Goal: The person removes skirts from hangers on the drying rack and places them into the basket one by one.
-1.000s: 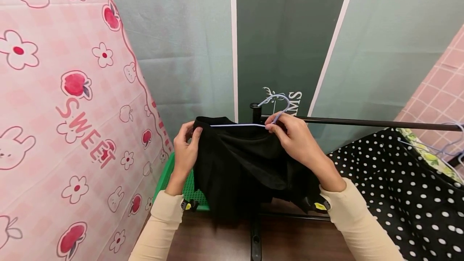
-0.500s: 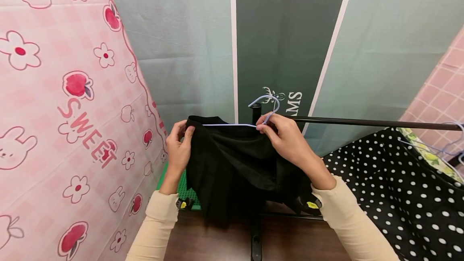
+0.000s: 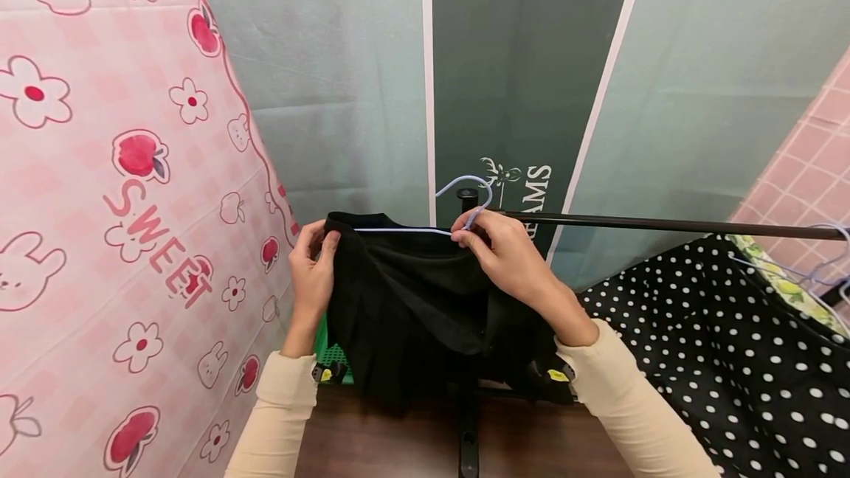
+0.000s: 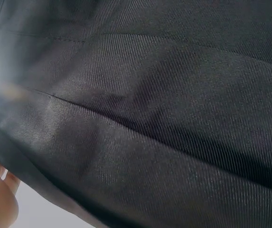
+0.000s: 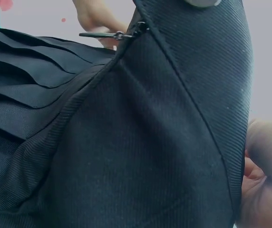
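Note:
A black pleated skirt (image 3: 412,301) hangs on a pale blue wire hanger (image 3: 465,194) in front of me. My left hand (image 3: 312,264) pinches the skirt's waistband at its left end. My right hand (image 3: 494,249) grips the hanger's neck together with the waistband, just left of a black clothes rail (image 3: 664,225). The hanger's hook stands beside the rail's end post (image 3: 468,201). Black fabric (image 4: 150,118) fills the left wrist view. In the right wrist view the skirt's waistband (image 5: 198,80) and a zip pull (image 5: 102,34) show.
A pink printed curtain (image 3: 119,205) hangs close on the left. A black polka-dot garment (image 3: 717,345) hangs on the rail at right, with more hangers (image 3: 823,257) behind it. A green basket (image 3: 332,352) sits low behind the skirt. A grey-green banner (image 3: 518,80) covers the back.
Both hands have carried the skirt and hanger to the left and slightly up; the hook now sits at the rail's end post.

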`<state>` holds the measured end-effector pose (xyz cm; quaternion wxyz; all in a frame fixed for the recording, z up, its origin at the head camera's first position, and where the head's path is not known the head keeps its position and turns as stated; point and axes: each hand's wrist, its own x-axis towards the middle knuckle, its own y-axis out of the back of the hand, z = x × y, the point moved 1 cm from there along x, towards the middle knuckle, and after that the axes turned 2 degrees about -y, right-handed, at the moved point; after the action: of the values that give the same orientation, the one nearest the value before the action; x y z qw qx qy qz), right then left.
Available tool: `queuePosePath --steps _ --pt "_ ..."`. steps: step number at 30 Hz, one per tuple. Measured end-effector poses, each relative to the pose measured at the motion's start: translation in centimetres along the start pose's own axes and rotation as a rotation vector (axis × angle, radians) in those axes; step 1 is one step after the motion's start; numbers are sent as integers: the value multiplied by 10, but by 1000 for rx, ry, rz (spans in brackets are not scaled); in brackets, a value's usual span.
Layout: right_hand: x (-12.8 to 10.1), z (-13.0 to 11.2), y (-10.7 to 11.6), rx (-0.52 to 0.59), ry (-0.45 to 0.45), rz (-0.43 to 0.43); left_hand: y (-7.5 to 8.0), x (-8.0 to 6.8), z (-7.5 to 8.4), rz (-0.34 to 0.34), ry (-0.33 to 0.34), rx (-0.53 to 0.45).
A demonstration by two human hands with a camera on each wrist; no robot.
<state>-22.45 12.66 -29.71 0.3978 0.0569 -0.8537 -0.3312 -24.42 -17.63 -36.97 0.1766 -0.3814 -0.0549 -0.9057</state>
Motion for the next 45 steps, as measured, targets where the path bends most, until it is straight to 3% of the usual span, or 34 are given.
queuePosePath --steps 7,23,29,40,45 --pt "3 0 -5 12 7 -15 7 2 -17 18 -44 1" --pt "13 -3 -23 61 -13 -37 22 8 -18 87 -19 -43" --pt "20 -6 -31 82 0 -35 28 11 -20 130 -44 -56" --pt "32 -7 -43 139 -6 1 40 14 -18 151 3 14" --pt "37 -8 -52 155 5 3 43 19 -16 182 -7 49"
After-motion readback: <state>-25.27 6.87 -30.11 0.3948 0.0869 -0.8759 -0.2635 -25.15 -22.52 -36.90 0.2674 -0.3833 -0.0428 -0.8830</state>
